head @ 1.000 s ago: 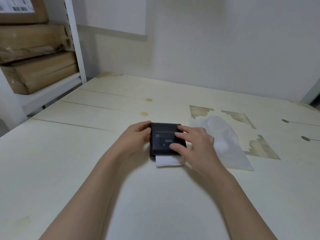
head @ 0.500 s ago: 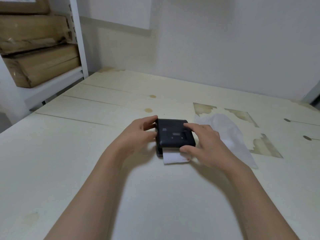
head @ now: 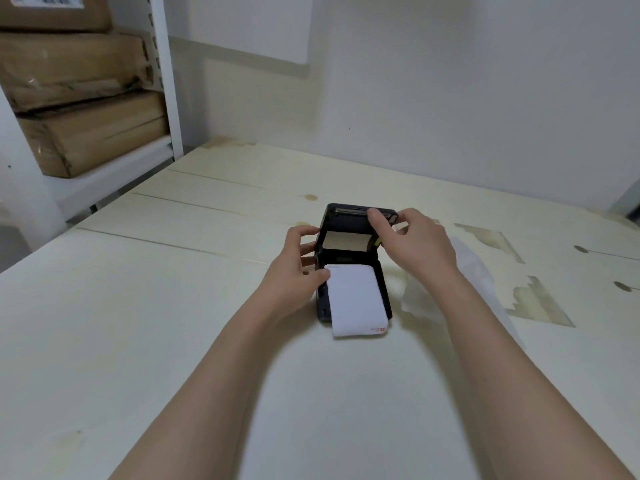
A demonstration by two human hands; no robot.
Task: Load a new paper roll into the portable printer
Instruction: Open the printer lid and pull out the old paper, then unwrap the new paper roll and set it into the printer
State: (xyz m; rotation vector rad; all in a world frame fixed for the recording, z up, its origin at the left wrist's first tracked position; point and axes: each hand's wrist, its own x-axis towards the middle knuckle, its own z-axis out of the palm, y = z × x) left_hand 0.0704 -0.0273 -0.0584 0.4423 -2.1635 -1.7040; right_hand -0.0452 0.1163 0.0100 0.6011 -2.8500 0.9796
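Observation:
The black portable printer (head: 383, 289) lies on the pale wooden table (head: 173, 323) with its lid (head: 349, 220) swung up and back. A white paper roll (head: 355, 299) sits in the open bay, and its loose end with a red mark hangs over the near edge. My left hand (head: 298, 271) grips the printer's left side, thumb touching the paper. My right hand (head: 412, 244) holds the raised lid at its top right corner.
A crumpled clear plastic wrapper (head: 467, 282) lies just right of the printer. Brown cardboard boxes (head: 79, 98) are stacked on a white shelf (head: 166, 81) at the far left. A white wall stands behind the table.
The printer's lid was shut with only a paper tab sticking out; now my right hand has lifted it open and the paper roll inside shows. The view has shifted closer.

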